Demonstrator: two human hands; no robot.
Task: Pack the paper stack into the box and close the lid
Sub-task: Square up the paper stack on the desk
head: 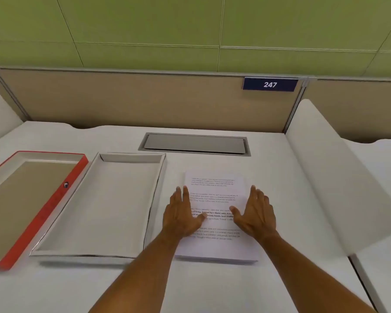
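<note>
Here neither grip has closed on anything: the left hand [182, 216] lies spread, palm down, over the left edge of the paper stack [217, 222], and the right hand [256, 214] is spread the same way at the stack's right side, fingers straight and thumbs pointing inward. Whether the palms press the top sheet or hover just above it cannot be told. The stack itself (printed text on the top page) sits flat on the white surface [212, 285], not yet lifted.

Just beside it to the left is the open white box [104, 206], its tray bare, with the stack's left edge near the box's right wall. Further left, touching or nearly touching the box, lies the red-edged lid [29, 199], turned inside up.

So by my reading the task is at its start: nothing is packed. Left to do are gripping the stack at both sides, carrying it into the box, then turning the lid over and seating it.
</note>
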